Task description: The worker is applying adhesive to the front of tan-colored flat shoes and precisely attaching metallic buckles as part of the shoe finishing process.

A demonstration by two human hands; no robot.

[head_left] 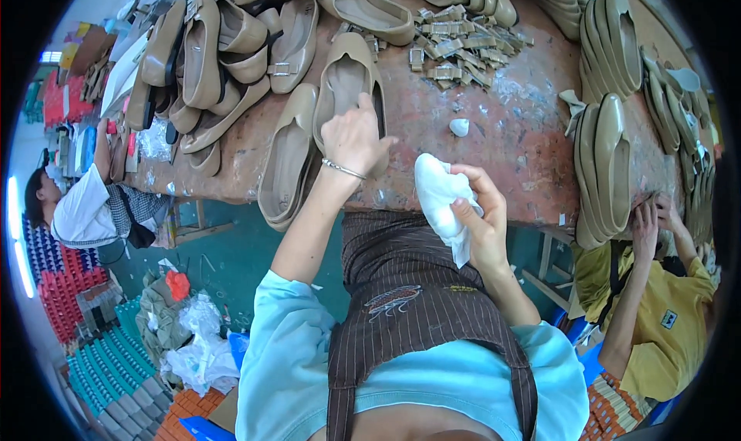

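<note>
My left hand (353,140) reaches over a tan flat shoe (349,55) at the table's near edge. Its index finger points into the shoe's opening, and its thumb is spread out to the side. Another tan shoe (287,163) lies just left of that wrist, overhanging the edge. In my right hand (488,217) is a crumpled, rounded white wad (440,190), held between thumb and fingers; I cannot tell whether it is paper or cloth. Several buckled tan straps (455,45) lie in a pile farther back.
Tan shoes (202,51) are heaped on the left of the worn reddish table (532,132). Nested shoes (600,171) stand on the right, and a small white piece (459,127) lies mid-table. Other people (100,201) (664,310) are at both sides.
</note>
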